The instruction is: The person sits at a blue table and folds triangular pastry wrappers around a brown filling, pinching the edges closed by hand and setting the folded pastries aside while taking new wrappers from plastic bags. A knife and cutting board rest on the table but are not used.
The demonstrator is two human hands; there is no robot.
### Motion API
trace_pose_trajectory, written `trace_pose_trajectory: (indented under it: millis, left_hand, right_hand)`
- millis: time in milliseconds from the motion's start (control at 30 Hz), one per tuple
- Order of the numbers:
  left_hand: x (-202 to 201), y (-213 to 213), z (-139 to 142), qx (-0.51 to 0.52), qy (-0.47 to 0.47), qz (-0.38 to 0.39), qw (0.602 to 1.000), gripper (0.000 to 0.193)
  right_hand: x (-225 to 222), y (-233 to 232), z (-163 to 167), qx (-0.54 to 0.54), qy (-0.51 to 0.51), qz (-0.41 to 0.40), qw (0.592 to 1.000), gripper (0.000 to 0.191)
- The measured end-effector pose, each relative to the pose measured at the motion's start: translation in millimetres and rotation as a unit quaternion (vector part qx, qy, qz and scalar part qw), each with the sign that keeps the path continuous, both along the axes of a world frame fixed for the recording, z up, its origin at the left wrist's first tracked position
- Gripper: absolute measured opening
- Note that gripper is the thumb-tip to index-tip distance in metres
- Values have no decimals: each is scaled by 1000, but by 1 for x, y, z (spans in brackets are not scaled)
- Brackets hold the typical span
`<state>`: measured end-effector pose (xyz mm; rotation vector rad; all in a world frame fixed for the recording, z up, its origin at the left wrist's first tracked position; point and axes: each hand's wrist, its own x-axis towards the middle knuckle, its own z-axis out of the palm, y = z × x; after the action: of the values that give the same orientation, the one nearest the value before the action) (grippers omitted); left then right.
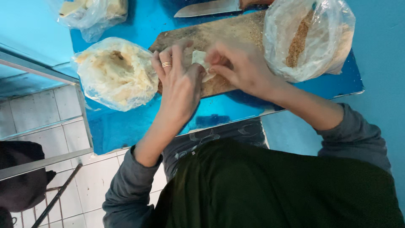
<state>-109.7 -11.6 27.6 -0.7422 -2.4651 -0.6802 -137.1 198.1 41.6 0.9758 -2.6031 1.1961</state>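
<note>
Both hands work a small pale piece of dough [200, 60] over a worn wooden board [228, 33] on a blue table. My left hand [179, 82], a ring on one finger, presses against the piece from the left. My right hand [238, 67] pinches it from the right with fingertips. The dough is mostly hidden between the fingers.
A clear bag of pale dough-like filling [116, 74] lies left of the board. A bag of brown crumbs [308, 38] rests on the board's right end. A knife [209, 7] lies behind the board; another bag [90, 10] sits far left. The table edge [236, 120] faces a tiled floor.
</note>
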Motion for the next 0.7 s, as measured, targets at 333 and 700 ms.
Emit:
trace_pose_trajectory:
  millis: [333, 700]
  left_hand:
    - [4, 0, -7, 107, -23, 22, 994, 8]
    - [-3, 1, -9, 47, -8, 11, 999, 8]
  right_hand:
    - [3, 1, -9, 41, 121, 2, 992, 30]
    - [10, -5, -4, 50, 125, -35, 990, 31]
